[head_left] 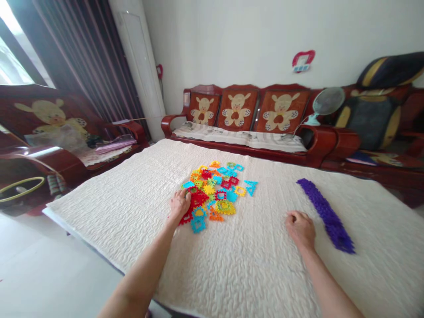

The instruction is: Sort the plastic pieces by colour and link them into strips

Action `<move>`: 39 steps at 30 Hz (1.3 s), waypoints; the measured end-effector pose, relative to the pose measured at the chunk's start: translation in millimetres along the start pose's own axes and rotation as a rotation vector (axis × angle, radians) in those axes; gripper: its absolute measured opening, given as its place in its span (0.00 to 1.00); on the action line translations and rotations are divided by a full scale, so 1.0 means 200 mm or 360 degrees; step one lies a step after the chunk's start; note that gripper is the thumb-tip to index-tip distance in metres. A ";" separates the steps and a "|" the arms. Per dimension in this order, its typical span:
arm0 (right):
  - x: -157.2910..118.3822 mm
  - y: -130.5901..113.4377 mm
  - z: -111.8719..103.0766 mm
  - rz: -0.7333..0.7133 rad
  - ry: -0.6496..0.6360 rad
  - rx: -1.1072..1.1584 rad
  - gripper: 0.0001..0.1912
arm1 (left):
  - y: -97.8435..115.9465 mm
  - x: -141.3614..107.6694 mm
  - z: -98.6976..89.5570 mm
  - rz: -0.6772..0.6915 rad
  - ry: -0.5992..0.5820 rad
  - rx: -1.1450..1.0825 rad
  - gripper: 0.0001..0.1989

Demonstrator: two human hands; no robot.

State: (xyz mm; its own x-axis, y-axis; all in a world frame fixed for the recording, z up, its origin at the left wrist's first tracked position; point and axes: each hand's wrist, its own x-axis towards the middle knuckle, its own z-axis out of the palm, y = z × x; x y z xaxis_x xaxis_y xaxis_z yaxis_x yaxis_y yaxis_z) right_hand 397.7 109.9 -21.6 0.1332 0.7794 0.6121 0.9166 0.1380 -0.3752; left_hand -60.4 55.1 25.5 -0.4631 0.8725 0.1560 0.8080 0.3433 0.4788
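A loose pile of toothed plastic pieces in red, yellow, blue, orange and green (209, 190) lies on the quilted cream cover (245, 260). My left hand (180, 203) rests at the pile's left edge, its fingers curled by the red pieces; whether it grips one is too small to tell. My right hand (300, 227) is closed in a loose fist over the cover, and what it holds, if anything, is hidden. Right of it lies a long strip of purple toothed pieces (326, 214), apart from the hand. A blue triangular piece (251, 187) sits at the pile's right side.
Behind the covered table stands a red wooden sofa (228, 143) with bear-patterned cushions. A wooden armchair (62, 161) is at the left, with a yellow hoop (21, 190) beside it. A small fan (327, 102) stands at the back right.
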 end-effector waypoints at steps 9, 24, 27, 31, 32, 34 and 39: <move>0.00 0.02 0.01 0.0014 -0.0072 -0.0053 0.14 | 0.29 0.17 0.17 0.0098 0.0042 -0.0043 0.19; 0.00 0.00 0.00 0.0021 -0.0063 -0.0077 0.14 | -0.01 -0.22 -0.04 0.0121 -0.0088 0.0114 0.23; 0.00 0.00 0.00 0.0011 -0.0089 -0.0076 0.14 | 0.00 -0.30 0.00 0.0298 -0.0069 0.0212 0.30; 0.00 0.01 0.00 0.0017 -0.0107 -0.0080 0.13 | 0.02 -0.27 0.06 0.0460 0.0012 0.0135 0.30; 0.00 0.01 0.00 0.0018 -0.0106 -0.0080 0.13 | 0.02 -0.25 0.07 0.0494 0.0051 0.0084 0.28; 0.00 0.02 0.01 0.0020 -0.0102 -0.0082 0.13 | 0.02 -0.20 0.10 0.0550 0.0132 -0.0027 0.24; -0.01 0.01 0.01 0.0038 -0.0082 -0.0089 0.13 | 0.04 -0.08 0.11 0.0381 0.0115 -0.0162 0.23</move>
State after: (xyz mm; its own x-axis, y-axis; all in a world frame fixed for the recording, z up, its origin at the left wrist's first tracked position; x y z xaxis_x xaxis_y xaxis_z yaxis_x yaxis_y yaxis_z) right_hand 398.6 110.3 -24.3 0.1368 0.8125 0.5666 0.9332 0.0861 -0.3488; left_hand -38.6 50.7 7.0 -0.2910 0.8962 0.3349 0.8585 0.0901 0.5048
